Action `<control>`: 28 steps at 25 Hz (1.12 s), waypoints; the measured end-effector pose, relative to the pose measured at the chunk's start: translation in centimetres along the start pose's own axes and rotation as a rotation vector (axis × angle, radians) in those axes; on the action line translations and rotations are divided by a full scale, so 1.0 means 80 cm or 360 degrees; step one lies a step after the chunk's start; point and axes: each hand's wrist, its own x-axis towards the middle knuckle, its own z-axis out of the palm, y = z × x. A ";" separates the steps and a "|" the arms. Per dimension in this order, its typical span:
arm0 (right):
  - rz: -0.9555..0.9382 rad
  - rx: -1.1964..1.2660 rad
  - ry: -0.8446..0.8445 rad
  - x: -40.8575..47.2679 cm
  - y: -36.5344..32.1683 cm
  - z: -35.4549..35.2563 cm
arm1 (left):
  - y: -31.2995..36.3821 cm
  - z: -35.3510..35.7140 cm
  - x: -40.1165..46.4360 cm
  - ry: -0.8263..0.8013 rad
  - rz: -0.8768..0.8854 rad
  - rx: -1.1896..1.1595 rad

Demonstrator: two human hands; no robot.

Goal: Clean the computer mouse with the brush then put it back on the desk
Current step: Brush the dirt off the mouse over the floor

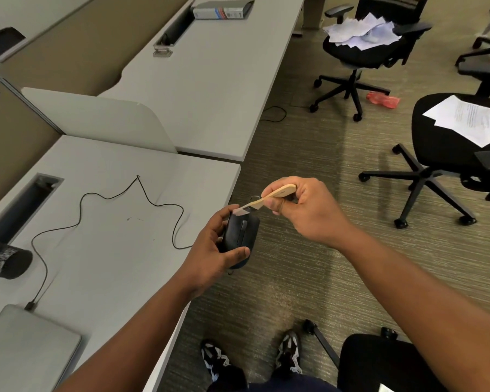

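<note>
Black mouse, pale wooden brush, light grey bench with a black cable. Olive streaked carpet; at two o'clock, black chairs bearing white papers.

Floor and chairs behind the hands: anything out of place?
Yes. A crumpled red wrapper lies on the carpet, and loose papers are heaped untidily on a chair seat. More sheets cover the nearer chair.

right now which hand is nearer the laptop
Left. The left hand grips the mouse at the desk edge, nearer the laptop; the right hand is farther, over carpet.
</note>
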 end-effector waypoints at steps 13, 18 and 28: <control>0.0219 0.0603 0.0198 -0.013 0.015 0.004 | -0.009 -0.011 0.003 -0.0009 -0.0151 -0.0468; 0.0258 0.0703 0.0261 -0.029 0.021 0.020 | -0.005 -0.008 0.008 0.0041 -0.0208 -0.1015; -0.0070 0.0183 0.0077 -0.023 0.014 0.005 | 0.004 -0.003 0.012 0.0032 -0.0259 -0.1289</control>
